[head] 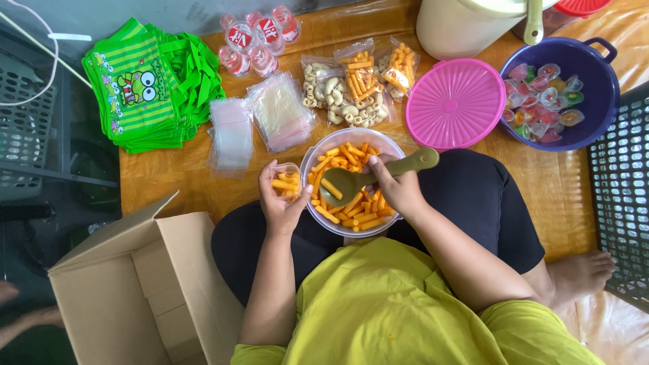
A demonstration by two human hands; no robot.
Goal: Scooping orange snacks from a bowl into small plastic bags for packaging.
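My left hand (282, 203) holds a small clear bag (286, 181) partly filled with orange snack sticks, right beside a clear bowl (320, 148) of the same orange sticks resting on my lap. My right hand (397, 186) grips the handle of an olive-green spoon (345, 184). The spoon's scoop sits over the bowl with one stick in it, near the bag's mouth.
On the floor mat lie filled snack bags (355, 88), stacks of empty clear bags (278, 111), green frog-print bags (145, 84), small sealed cups (253, 40), a pink lid (455, 103) and a purple bowl (602, 108) of jelly cups. An open cardboard box (135, 290) stands at left.
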